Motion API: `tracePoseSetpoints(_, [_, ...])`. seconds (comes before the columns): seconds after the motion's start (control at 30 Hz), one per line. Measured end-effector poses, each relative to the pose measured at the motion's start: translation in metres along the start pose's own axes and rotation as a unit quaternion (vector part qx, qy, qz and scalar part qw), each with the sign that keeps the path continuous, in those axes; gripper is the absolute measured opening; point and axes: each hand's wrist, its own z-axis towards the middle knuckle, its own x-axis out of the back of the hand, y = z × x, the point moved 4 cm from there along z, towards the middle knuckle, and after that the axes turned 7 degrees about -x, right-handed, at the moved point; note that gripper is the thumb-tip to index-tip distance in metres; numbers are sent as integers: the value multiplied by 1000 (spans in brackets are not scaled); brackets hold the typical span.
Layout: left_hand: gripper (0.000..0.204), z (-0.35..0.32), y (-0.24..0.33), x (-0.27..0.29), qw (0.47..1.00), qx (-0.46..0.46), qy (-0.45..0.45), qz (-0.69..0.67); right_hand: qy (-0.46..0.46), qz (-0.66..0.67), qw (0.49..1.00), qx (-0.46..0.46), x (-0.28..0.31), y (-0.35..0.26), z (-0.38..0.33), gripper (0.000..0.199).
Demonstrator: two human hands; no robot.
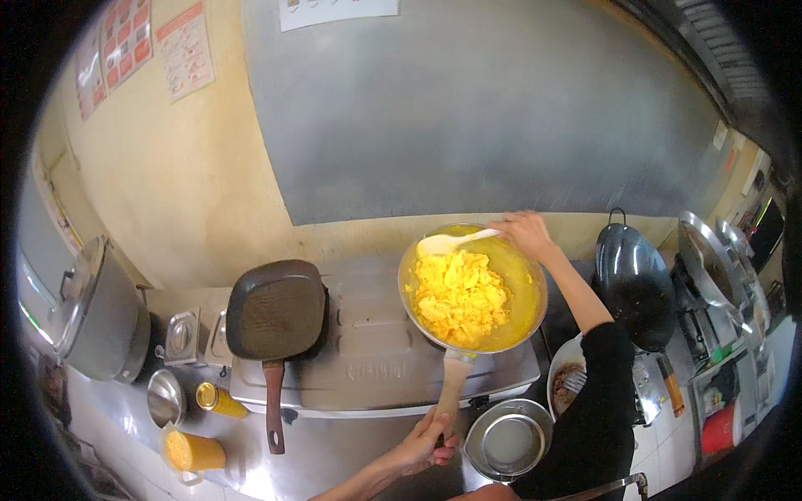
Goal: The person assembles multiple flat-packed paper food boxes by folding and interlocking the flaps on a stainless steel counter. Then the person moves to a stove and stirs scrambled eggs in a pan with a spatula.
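A round frying pan point(535, 288) is tilted above the right part of the stove, its inside facing me. Yellow scrambled eggs point(462, 299) are heaped in it, and a yellow film coats its walls. My left hand point(428, 441) is closed around the pan's pale wooden handle point(453, 386). At the pan's far right rim, my right hand point(524, 232) grips a pale spatula point(444, 244), whose blade lies against the far inner wall just beyond the eggs. The fingers of the right hand are slightly blurred.
A square grill pan point(280, 313) rests on the stove's point(359, 380) left side. Left of it stand a large pot point(104, 313), a metal bowl point(166, 397), a yellow can point(221, 400) and a jug of yellow liquid point(194, 452). Nearer right are a metal bowl point(510, 440) and a wok point(637, 280).
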Motion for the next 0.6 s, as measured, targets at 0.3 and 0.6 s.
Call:
tracePoseSetpoints(0.3, [29,-8,19,8,998,45,11,-35,99,48,957,269,97,-35,-57,29])
tracePoseSetpoints(0.6, [28,13,-12,-17,993,-36,19,-107,-266,-71,961,32,211,-31,-122,27])
